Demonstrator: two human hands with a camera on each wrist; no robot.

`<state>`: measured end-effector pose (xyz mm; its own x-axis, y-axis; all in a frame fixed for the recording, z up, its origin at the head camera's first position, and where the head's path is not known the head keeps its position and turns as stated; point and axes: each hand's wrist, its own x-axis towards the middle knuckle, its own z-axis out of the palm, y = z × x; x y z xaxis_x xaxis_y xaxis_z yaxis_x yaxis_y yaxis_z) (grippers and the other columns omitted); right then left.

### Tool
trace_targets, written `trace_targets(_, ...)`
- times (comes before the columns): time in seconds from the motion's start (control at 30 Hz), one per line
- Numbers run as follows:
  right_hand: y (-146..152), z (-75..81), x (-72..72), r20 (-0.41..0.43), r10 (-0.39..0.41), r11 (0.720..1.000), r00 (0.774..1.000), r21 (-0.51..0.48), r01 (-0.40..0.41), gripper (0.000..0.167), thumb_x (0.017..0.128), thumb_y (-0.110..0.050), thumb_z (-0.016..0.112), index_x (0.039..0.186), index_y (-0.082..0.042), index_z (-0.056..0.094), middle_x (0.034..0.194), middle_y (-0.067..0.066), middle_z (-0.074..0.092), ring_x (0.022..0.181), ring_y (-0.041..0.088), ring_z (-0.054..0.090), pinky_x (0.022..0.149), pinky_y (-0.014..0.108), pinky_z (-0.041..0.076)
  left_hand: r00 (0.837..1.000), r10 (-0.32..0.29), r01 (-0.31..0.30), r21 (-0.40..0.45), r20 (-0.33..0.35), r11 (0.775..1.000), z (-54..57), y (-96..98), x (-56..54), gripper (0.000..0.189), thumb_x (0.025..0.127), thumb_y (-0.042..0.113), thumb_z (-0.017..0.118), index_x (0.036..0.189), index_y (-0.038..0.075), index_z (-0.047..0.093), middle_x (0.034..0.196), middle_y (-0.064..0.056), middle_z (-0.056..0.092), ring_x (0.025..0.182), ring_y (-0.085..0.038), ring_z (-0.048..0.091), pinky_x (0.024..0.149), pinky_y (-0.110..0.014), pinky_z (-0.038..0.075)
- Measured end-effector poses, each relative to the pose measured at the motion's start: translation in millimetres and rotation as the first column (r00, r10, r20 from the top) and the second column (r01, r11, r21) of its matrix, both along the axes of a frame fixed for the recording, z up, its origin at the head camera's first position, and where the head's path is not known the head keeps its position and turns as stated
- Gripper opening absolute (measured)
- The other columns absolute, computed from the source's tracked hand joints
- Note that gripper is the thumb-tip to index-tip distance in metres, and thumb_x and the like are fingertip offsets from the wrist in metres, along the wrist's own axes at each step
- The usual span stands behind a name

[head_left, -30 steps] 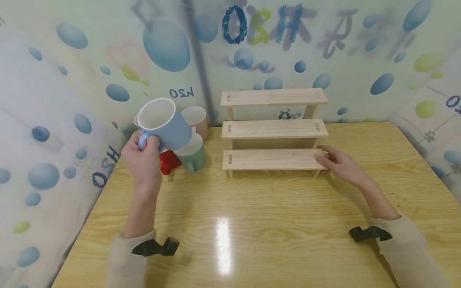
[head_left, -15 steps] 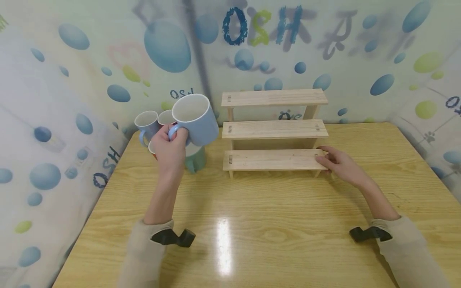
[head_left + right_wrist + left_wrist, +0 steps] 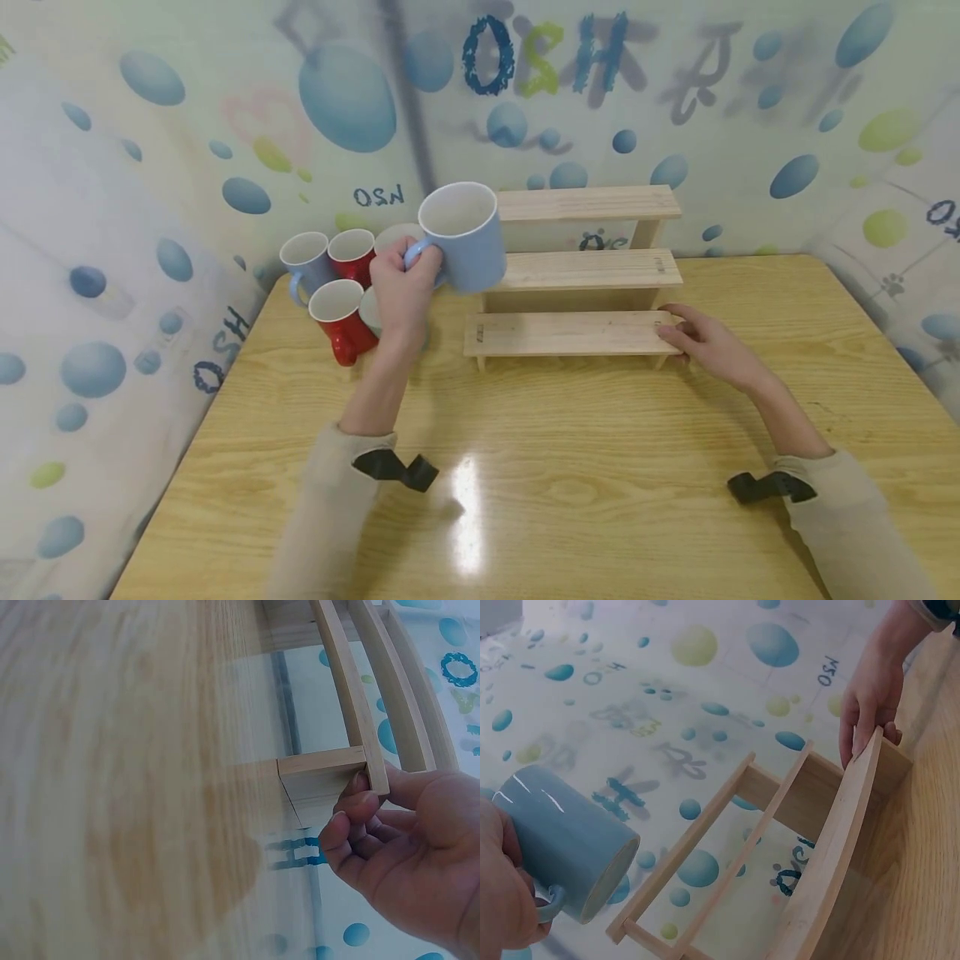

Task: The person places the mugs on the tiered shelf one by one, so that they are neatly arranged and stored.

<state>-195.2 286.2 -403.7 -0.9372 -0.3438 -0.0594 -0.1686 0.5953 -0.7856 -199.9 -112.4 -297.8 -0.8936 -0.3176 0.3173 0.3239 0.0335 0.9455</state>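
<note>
My left hand point(image 3: 405, 283) grips a light blue mug point(image 3: 471, 250) by its handle and holds it raised, its white inside facing up. In the head view the mug overlaps the left ends of the upper two shelves of a wooden three-step rack point(image 3: 570, 333). The left wrist view has the mug point(image 3: 566, 840) in the air left of the rack point(image 3: 832, 847). At the rack's right end, my right hand point(image 3: 708, 346) pinches the lowest shelf, thumb on top and fingers curled beneath. Those curled fingers show under the board's end in the right wrist view, by the rack's leg point(image 3: 322, 765).
Left of the rack stand several mugs: a blue mug point(image 3: 306, 260), a red mug point(image 3: 352, 250) behind, another red mug point(image 3: 345, 321) in front, and pale ones partly hidden by my left hand. The wooden table point(image 3: 570, 467) meets a patterned wall point(image 3: 570, 100) at the back.
My left hand has carried the light blue mug rightward from above the other mugs to the rack's left end. The blue and red mugs behind are uncovered. My right hand has stayed put.
</note>
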Motion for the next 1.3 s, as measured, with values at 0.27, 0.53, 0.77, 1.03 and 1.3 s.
trace_targets(0.27, 1.1, 0.0, 0.6, 0.000, 0.003, 1.000, 1.000, 0.004, -0.003, 0.062, 0.108, -0.028, 0.047, 0.154, 0.007, 0.025, 0.107, 0.019, 0.065, 0.078, 0.023, 0.059, 0.065, 0.034, 0.049, 0.996, -0.093, 0.093, 0.035, -0.001, 0.995, 6.7, 27.9, -19.7, 0.031, 0.082, -0.001, 0.054, 0.061, 0.013, 0.035, 0.056, 0.003, 0.027, 0.052, -0.011, 0.028, 0.052, -0.024, 0.024)
trace_targets(0.53, -0.7, 2.3, 1.0, -0.014, 0.012, 1.000, 1.000, 0.003, -0.012, 0.061, 0.108, -0.026, 0.046, 0.153, 0.009, 0.025, 0.093, 0.014, 0.064, 0.075, 0.022, 0.057, 0.065, 0.033, 0.049, 0.991, -0.133, 0.133, 0.026, -0.001, 0.991, 9.6, 56.8, -37.6, 0.034, 0.081, -0.001, 0.056, 0.059, 0.013, 0.035, 0.054, 0.004, 0.028, 0.049, -0.009, 0.027, 0.050, -0.024, 0.024)
trace_targets(0.77, -0.4, 1.5, 2.2, 0.003, 0.004, 1.000, 1.000, -0.014, -0.004, 0.062, 0.108, -0.027, 0.047, 0.153, 0.009, 0.024, 0.090, 0.014, 0.061, 0.077, 0.022, 0.058, 0.066, 0.032, 0.049, 0.989, -0.147, 0.147, 0.013, -0.012, 0.989, 11.0, 79.5, -56.0, 0.035, 0.080, 0.000, 0.056, 0.058, 0.013, 0.033, 0.053, 0.005, 0.027, 0.049, -0.009, 0.026, 0.049, -0.024, 0.023)
trace_targets(1.03, 1.1, 0.5, 0.9, 0.013, -0.006, 1.000, 1.000, -0.004, 0.006, 0.062, 0.108, -0.029, 0.046, 0.154, 0.007, 0.024, 0.092, 0.015, 0.061, 0.078, 0.023, 0.058, 0.067, 0.032, 0.050, 0.981, -0.194, 0.194, 0.019, 0.008, 0.981, 16.4, 99.3, -73.6, 0.034, 0.084, 0.002, 0.057, 0.060, 0.012, 0.035, 0.055, 0.003, 0.028, 0.050, -0.011, 0.026, 0.051, -0.025, 0.027)
trace_targets(1.3, 1.0, -0.8, 0.6, 0.008, -0.008, 1.000, 1.000, -0.003, 0.008, 0.062, 0.108, -0.028, 0.047, 0.154, 0.007, 0.025, 0.094, 0.015, 0.063, 0.078, 0.024, 0.059, 0.066, 0.033, 0.050, 0.972, -0.228, 0.224, 0.076, 0.058, 0.972, 16.9, 113.0, -93.5, 0.035, 0.086, 0.000, 0.057, 0.059, 0.013, 0.037, 0.055, 0.004, 0.031, 0.050, -0.010, 0.030, 0.054, -0.025, 0.032)
